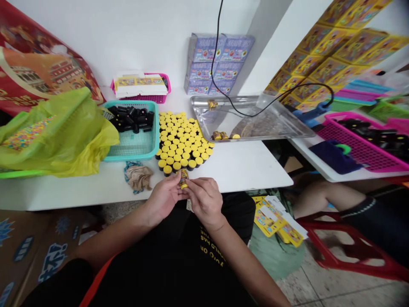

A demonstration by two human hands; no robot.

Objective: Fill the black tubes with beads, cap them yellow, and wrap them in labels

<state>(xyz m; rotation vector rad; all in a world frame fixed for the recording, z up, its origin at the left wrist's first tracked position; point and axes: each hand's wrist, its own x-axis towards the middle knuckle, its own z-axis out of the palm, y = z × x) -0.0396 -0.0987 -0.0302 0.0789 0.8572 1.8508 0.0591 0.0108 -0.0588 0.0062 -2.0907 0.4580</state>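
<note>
Both my hands meet at the near edge of the white table (243,166), pinching one small yellow-capped bottle (183,178) with a yellow label between them. My left hand (164,196) grips it from the left, and my right hand (204,198) closes on it from the right. Just beyond the bottle stands a tight cluster of several black bottles with yellow caps (182,140). A teal basket (136,145) to the left holds several black bottles without caps (131,117).
A crumpled cloth (139,177) lies left of my hands. A yellow plastic bag (54,136) covers a green tray. A metal tray (249,117) holds a few labelled bottles, with a black cable across it. Purple boxes (217,64) stand behind. Another person's leg (322,198) is at right.
</note>
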